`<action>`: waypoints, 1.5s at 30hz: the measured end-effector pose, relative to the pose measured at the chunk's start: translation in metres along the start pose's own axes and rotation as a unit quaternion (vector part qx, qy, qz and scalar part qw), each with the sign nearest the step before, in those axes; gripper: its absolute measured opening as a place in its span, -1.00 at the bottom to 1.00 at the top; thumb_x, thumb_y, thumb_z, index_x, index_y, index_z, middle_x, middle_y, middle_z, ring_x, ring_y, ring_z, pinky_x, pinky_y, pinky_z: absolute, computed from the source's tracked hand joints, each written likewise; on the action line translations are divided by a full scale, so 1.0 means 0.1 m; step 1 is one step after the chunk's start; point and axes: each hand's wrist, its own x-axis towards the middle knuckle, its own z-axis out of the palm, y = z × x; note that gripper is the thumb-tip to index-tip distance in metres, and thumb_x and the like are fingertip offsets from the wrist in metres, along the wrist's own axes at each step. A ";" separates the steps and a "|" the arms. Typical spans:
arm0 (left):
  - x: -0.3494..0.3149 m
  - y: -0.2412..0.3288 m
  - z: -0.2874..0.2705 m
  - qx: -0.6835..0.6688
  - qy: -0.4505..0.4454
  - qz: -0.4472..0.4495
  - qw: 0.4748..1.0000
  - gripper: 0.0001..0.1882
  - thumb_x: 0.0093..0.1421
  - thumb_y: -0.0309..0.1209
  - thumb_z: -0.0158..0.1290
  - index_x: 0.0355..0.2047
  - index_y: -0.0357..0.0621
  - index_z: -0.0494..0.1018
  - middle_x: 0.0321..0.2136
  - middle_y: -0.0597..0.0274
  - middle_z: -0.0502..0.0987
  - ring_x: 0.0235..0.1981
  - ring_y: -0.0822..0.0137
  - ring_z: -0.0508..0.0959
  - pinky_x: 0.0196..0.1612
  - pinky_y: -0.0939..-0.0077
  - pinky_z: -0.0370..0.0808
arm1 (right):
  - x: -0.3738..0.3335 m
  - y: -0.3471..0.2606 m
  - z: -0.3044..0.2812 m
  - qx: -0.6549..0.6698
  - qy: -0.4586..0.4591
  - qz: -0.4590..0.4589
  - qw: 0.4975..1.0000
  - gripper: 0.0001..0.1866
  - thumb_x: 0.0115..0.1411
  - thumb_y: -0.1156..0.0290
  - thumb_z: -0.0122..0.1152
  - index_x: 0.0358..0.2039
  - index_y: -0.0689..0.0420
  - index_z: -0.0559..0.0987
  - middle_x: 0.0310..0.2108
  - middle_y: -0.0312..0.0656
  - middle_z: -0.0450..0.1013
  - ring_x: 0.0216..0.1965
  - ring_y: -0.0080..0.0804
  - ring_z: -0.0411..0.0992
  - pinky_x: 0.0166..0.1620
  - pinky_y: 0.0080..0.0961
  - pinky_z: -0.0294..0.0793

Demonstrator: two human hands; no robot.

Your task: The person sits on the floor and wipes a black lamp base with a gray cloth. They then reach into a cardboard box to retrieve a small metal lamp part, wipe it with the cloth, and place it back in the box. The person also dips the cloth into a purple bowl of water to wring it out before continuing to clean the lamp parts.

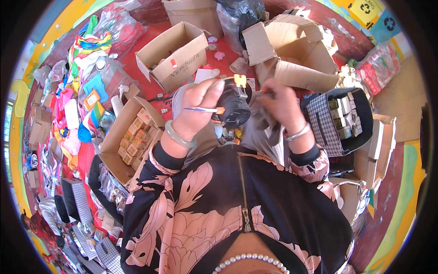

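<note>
Left hand: centre of the frame, fingers closed around a slim blue-and-white stick with an orange end.
Black rounded object: mid-frame, against the left hand's fingers, an orange piece at its top.
Right hand: right of centre, fingers curled near the black rounded object; whether it grips anything, I cannot tell.
Left of centre: open cardboard carton of small boxes.
Right side: houndstooth storage bin holding small packages.
</note>
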 end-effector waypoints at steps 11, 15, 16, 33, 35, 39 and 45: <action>-0.07 -0.15 0.14 0.179 -0.066 0.133 0.973 -0.90 0.02 -0.52 -0.03 -0.51 -0.27 0.28 -0.74 -0.03 0.35 -0.66 -0.02 0.41 -0.58 0.20 0.32 | 0.15 -0.52 -0.03 -0.077 -0.001 -0.428 0.901 -0.70 -0.21 0.57 0.22 -0.35 0.15 0.52 -0.38 -0.17 0.44 -0.36 -0.21 0.40 -0.28 -0.43 0.42; -0.15 -0.16 0.12 0.148 -0.039 0.110 0.982 -0.91 0.03 -0.52 -0.04 -0.45 -0.29 0.31 -0.71 -0.06 0.38 -0.64 -0.02 0.44 -0.57 0.21 0.34 | 0.11 -0.59 -0.09 -0.157 -0.044 -0.418 0.894 -0.77 -0.16 0.50 0.21 -0.39 0.17 0.50 -0.47 -0.20 0.35 -0.40 -0.23 0.37 -0.34 -0.44 0.42; -0.17 -0.15 0.12 0.156 -0.026 0.117 0.980 -0.90 0.03 -0.52 -0.04 -0.43 -0.29 0.32 -0.70 -0.07 0.39 -0.63 -0.02 0.44 -0.57 0.21 0.35 | 0.10 -0.63 -0.11 -0.168 -0.053 -0.418 0.891 -0.79 -0.15 0.48 0.20 -0.41 0.17 0.49 -0.49 -0.20 0.33 -0.40 -0.23 0.36 -0.35 -0.43 0.42; -0.18 -0.18 0.15 0.251 -0.069 0.231 0.937 -0.82 0.04 -0.42 0.00 -0.39 -0.30 0.43 -0.58 0.06 0.43 -0.61 0.11 0.47 -0.56 0.32 0.38 | -0.02 -0.72 -0.08 -0.336 -0.144 -0.350 0.862 -0.84 -0.13 0.45 0.12 -0.46 0.18 0.51 -0.46 -0.16 0.36 -0.33 -0.27 0.38 -0.35 -0.45 0.43; -0.20 -0.15 0.24 0.252 -0.063 0.190 0.947 -0.83 0.01 -0.42 0.02 -0.42 -0.29 0.43 -0.61 0.05 0.42 -0.61 0.09 0.47 -0.56 0.30 0.38 | -0.04 -0.66 0.00 -0.379 -0.146 -0.325 0.854 -0.84 -0.17 0.44 0.15 -0.50 0.20 0.53 -0.46 -0.12 0.40 -0.33 -0.24 0.39 -0.35 -0.42 0.44; -0.24 -0.21 0.35 0.177 -0.086 0.133 0.971 -0.86 -0.03 -0.44 0.05 -0.47 -0.26 0.40 -0.68 0.02 0.38 -0.63 0.02 0.44 -0.57 0.24 0.36 | -0.07 -0.70 0.01 -0.378 -0.225 -0.248 0.863 -0.86 -0.20 0.42 0.17 -0.59 0.21 0.56 -0.50 -0.06 0.44 -0.36 -0.20 0.42 -0.36 -0.36 0.45; -0.18 -0.17 0.35 0.183 -0.111 0.140 0.967 -0.83 -0.03 -0.44 0.07 -0.46 -0.26 0.35 -0.73 0.01 0.35 -0.66 -0.01 0.41 -0.56 0.20 0.34 | -0.06 -0.83 -0.07 -0.400 -0.241 -0.203 0.861 -0.85 -0.18 0.41 0.16 -0.60 0.22 0.56 -0.51 -0.04 0.46 -0.40 -0.16 0.45 -0.36 -0.34 0.45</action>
